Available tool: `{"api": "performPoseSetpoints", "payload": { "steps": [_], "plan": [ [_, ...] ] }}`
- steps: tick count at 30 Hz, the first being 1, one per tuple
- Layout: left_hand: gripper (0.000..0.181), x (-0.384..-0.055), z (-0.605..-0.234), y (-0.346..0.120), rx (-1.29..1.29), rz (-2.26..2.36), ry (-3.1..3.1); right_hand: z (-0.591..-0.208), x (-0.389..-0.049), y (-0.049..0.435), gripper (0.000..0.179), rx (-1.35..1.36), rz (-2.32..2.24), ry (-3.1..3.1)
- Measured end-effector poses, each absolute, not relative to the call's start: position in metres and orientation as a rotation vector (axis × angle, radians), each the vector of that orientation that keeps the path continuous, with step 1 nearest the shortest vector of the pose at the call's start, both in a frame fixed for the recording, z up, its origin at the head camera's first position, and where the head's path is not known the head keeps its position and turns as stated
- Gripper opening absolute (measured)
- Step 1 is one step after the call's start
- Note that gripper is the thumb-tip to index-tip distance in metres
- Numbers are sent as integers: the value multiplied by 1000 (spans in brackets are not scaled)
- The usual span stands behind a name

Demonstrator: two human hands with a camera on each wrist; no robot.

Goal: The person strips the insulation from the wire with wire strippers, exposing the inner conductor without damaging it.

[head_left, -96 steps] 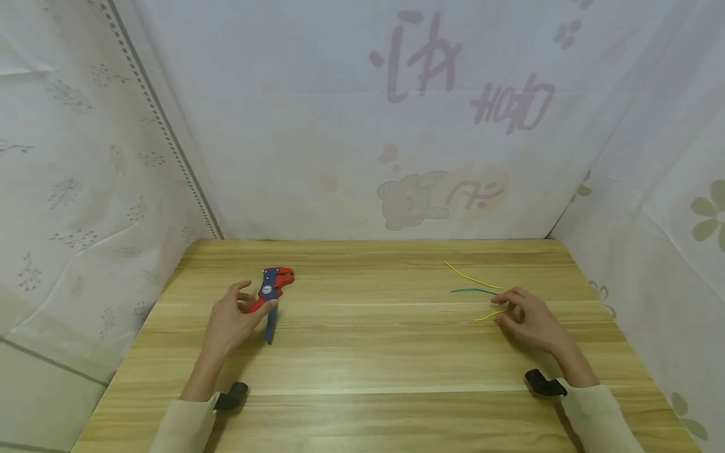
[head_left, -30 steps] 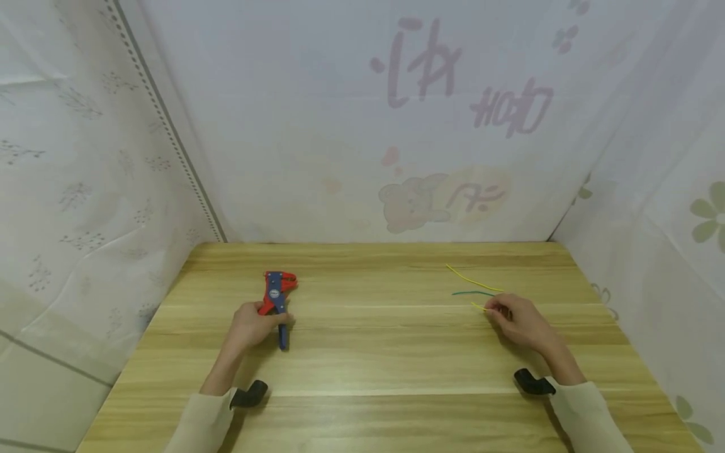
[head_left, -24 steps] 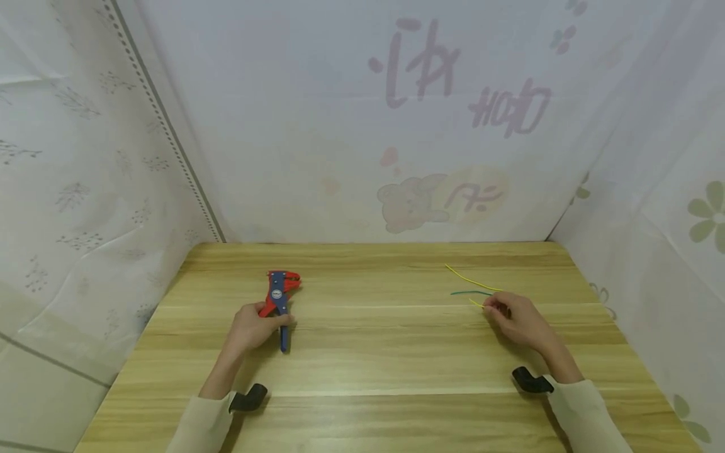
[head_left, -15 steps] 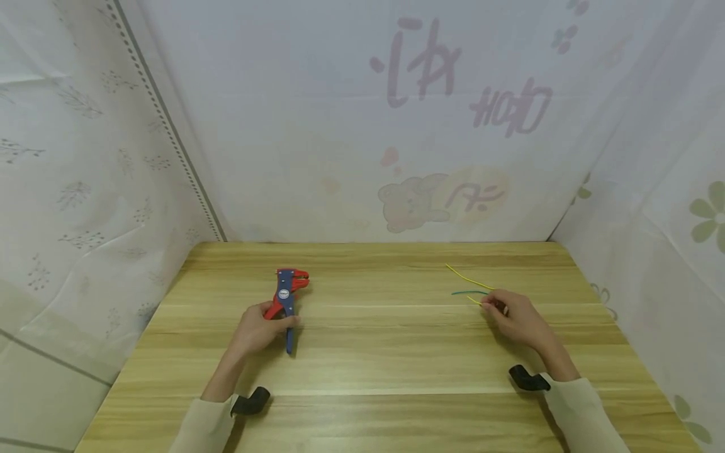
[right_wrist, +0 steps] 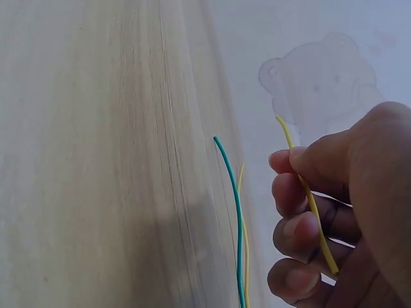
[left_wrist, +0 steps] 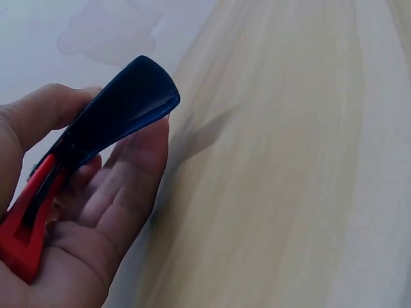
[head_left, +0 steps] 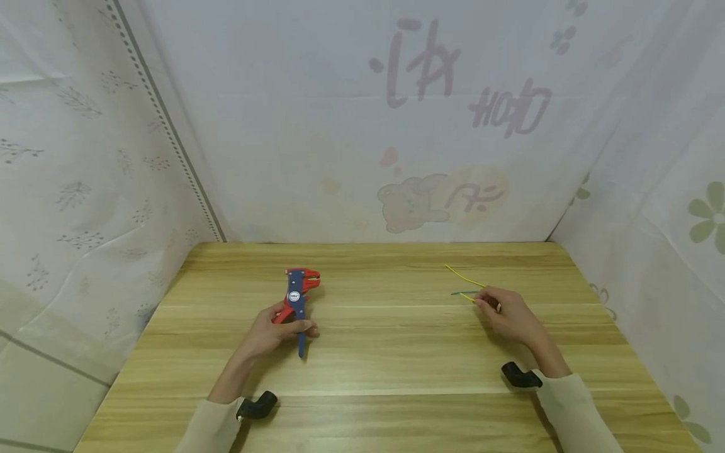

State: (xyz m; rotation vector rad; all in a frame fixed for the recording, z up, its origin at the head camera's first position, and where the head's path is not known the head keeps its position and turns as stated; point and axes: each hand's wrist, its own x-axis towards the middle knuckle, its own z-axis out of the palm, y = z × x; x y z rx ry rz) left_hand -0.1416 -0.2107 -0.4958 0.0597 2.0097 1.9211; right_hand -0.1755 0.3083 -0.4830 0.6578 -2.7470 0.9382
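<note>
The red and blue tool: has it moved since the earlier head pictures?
Yes. In the head view, the tool, held in the left hand, has moved rightward, nearer to the unmoved printed bear.

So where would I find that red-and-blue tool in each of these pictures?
Head: the red-and-blue tool is left of centre, just below mid-height, held in the left hand.
Left wrist: at the left, only partly shown, its blue handle pointing up and right.
Right wrist: not in it.
Shared landmark: the wooden tabletop, visible in all three.
</note>
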Motion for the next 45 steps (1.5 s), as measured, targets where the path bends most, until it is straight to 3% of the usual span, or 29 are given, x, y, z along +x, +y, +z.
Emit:
{"api": "performPoseSetpoints", "payload": {
  "steps": [8,24,45],
  "plan": [
    [72,-140,-499,-199,83,2045,1832,-481,-176,304,9,643,935,-2756],
    [44,-138,-506,-186,163,2051,1739,-479,-182,292,8,660,962,-2708],
    [46,-137,-505,-165,277,2108,1650,-472,-189,276,12,611,997,-2720]
  ]
}}
